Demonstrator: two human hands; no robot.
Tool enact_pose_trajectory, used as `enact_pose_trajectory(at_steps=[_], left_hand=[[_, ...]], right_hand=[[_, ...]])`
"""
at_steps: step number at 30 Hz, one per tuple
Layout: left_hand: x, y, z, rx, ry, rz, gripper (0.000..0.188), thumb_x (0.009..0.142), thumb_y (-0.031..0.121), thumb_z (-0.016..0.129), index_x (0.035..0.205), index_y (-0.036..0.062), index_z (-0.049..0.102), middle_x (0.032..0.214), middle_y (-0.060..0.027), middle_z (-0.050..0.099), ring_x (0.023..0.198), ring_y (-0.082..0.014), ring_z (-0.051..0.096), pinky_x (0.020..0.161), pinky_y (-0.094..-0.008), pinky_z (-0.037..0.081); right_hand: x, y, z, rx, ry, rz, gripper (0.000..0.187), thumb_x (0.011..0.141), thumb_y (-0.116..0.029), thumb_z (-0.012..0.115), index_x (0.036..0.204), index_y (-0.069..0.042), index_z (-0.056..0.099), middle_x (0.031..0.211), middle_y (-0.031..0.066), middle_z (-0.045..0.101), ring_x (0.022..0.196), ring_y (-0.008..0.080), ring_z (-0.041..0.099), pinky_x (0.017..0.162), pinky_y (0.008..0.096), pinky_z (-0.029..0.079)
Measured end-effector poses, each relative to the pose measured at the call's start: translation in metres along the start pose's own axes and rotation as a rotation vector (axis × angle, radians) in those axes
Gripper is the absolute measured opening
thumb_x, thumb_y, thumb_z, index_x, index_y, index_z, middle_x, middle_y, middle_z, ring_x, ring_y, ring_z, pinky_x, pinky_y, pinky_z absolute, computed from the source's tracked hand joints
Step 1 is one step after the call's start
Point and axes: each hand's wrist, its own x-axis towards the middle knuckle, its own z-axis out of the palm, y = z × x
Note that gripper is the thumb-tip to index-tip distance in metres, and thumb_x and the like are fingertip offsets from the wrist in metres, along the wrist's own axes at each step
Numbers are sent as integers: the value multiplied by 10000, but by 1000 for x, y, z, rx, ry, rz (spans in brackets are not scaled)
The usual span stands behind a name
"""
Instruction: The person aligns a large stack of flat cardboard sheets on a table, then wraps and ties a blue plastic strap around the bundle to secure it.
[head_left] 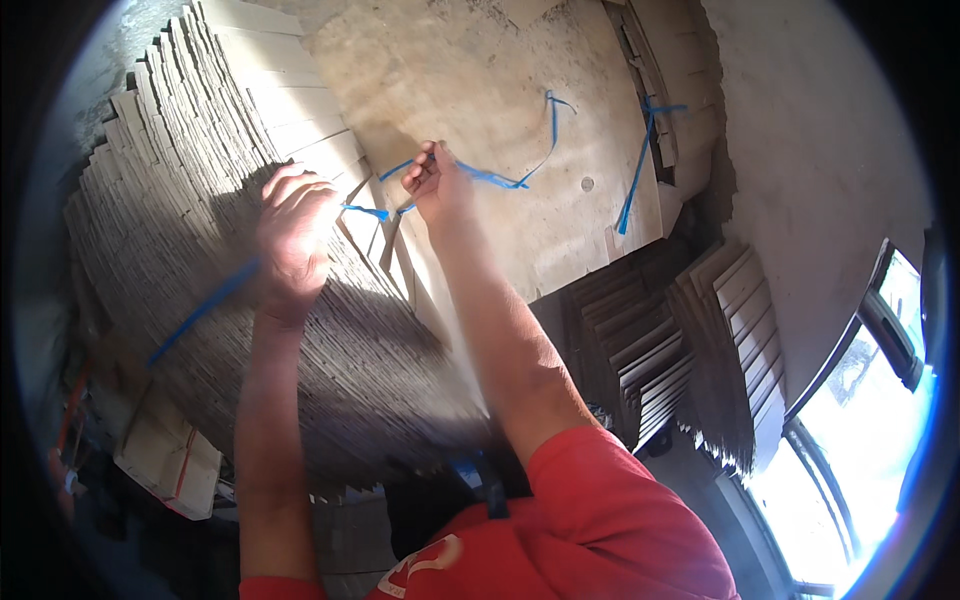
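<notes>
A long row of thin flat sheets that look like cardboard [180, 180], packed edge to edge, curves along the left. A blue strap [205, 310] crosses the row and runs under my left hand [295, 235]. That hand lies over the row with its fingers curled around the strap, whose short end sticks out toward the middle. Farther right, my right hand [437, 185] is closed with its fingers bunched together, and blue strap shows on both sides of it. A loose blue length trails from there over the flat tan board [400, 70]. My hands are apart.
Another blue strap [638, 165] lies at the board's right edge. More stacked sheets [735, 330] stand at the right, near a bright window [850, 430]. A bundle tied with orange cord [170, 460] sits at the lower left. A pale wall or floor [810, 150] fills the upper right.
</notes>
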Motion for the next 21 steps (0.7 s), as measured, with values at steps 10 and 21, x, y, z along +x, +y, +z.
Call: enact_pose_trajectory(at_steps=[10, 21], left_hand=[[-1, -7, 6, 47, 57, 60, 107, 796, 38, 561, 836, -21, 641, 843, -132, 660, 873, -307, 637, 915, -453, 480], [-2, -5, 4, 95, 19, 68, 67, 859, 43, 569, 838, 2, 618, 839, -116, 643, 864, -287, 633, 950, -434, 454]], right_hand=[[22, -93, 7, -1388, 96, -341, 436, 930, -381, 573, 711, -23, 693, 655, 88, 659, 589, 226, 647, 481, 329, 504], [100, -65, 39, -463, 160, -265, 393, 927, -298, 591, 648, -110, 388, 536, 66, 432, 413, 218, 430, 361, 361, 301]])
